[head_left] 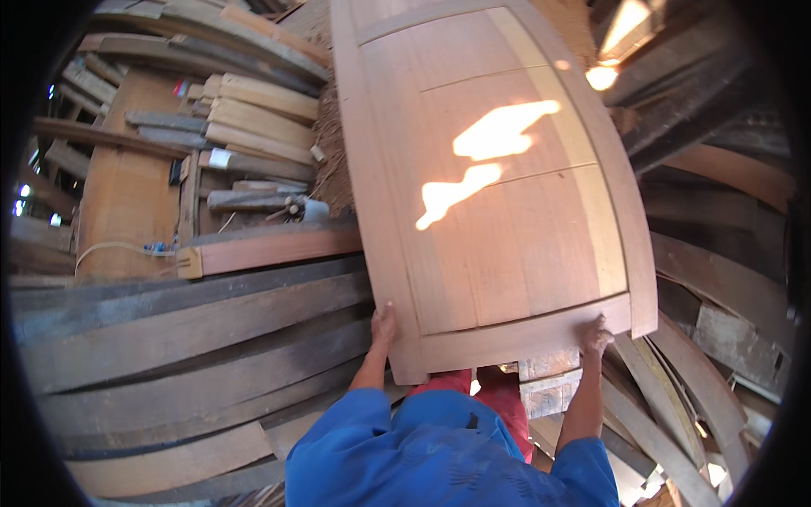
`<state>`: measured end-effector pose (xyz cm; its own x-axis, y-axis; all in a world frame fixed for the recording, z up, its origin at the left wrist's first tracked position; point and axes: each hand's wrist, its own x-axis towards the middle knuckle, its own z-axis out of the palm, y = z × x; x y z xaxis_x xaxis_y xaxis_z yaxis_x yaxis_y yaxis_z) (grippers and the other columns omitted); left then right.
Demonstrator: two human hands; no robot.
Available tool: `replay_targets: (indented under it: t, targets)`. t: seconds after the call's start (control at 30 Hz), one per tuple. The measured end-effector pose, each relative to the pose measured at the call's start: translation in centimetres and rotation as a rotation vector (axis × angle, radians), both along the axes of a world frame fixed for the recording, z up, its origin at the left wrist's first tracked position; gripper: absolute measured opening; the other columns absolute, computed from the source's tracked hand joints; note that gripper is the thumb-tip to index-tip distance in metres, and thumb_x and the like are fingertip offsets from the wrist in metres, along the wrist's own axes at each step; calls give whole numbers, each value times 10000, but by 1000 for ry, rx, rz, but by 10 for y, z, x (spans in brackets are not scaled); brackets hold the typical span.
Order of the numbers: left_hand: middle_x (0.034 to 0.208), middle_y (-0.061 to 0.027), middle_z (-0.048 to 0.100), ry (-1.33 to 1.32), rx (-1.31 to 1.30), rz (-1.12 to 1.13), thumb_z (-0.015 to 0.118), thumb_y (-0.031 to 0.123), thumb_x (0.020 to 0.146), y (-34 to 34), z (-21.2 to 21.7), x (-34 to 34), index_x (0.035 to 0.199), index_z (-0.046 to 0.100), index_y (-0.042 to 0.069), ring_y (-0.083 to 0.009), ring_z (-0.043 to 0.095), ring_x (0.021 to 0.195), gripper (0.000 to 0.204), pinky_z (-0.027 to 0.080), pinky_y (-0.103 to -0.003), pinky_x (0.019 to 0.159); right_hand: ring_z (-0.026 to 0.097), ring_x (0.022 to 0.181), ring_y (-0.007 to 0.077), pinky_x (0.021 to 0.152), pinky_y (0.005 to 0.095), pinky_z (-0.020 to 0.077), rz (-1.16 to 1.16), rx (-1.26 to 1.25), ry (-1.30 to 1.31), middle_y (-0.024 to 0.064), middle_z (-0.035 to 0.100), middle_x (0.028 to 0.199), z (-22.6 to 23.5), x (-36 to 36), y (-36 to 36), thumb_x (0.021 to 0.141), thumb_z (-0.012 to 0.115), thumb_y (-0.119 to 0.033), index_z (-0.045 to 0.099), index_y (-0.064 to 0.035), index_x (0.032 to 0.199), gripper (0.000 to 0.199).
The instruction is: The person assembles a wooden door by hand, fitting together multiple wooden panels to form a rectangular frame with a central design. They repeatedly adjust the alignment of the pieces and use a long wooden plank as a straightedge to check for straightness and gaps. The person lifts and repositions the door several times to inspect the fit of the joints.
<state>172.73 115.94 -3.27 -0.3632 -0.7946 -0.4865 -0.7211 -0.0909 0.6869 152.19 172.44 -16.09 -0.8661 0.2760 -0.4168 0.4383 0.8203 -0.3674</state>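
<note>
A large pale wooden door panel point(490, 169) with framed inset boards reaches from near my body to the far top of the view. My left hand point(384, 325) grips its left edge close to the near corner. My right hand point(594, 335) holds the near bottom rail at the right corner. Both arms come up from my blue shirt. Bright patches of sunlight lie on the panel's face.
Long dark weathered planks point(186, 355) lie stacked at the left. Behind them are lighter cut boards point(262, 118), a reddish beam point(270, 249) and a wooden bench point(127, 186). Curved dark timbers point(701, 279) crowd the right. Pale wooden blocks point(549, 380) sit under the panel's near end.
</note>
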Motion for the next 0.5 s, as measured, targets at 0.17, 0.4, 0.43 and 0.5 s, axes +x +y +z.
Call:
replay_targets:
  t: [0.17,0.4,0.43,0.5]
  targets:
    - [1319,-252,570,-63,-52,2,548,543,933,2,-6,1,1323,496,-91,-377,524,1254,746,399,-404,1045,592,991,389,820,443,469,123,86,-151,392,490,1211,-9,-6,3,1021,331,-538,315,196,1160,748]
    - [1346,-276,538,-179,-92,20,510,584,930,-3,-4,5,1335,491,-84,-404,484,1290,782,378,-423,1072,604,1005,433,815,490,468,-469,-299,-46,397,535,1127,42,-13,-39,998,370,-550,244,203,1189,786]
    - [1350,-280,532,-164,-75,24,512,589,926,-7,-3,12,1336,489,-85,-408,480,1292,790,375,-423,1076,617,981,435,789,495,475,-459,-314,-52,394,549,1116,38,-15,-40,1006,357,-533,250,202,1204,768]
    - [1385,-292,493,-216,-12,16,513,613,913,3,13,-5,1367,451,-91,-420,447,1318,840,358,-424,1094,634,966,427,764,495,483,-370,-247,-174,373,575,1110,24,-15,-28,1015,333,-468,277,179,1250,690]
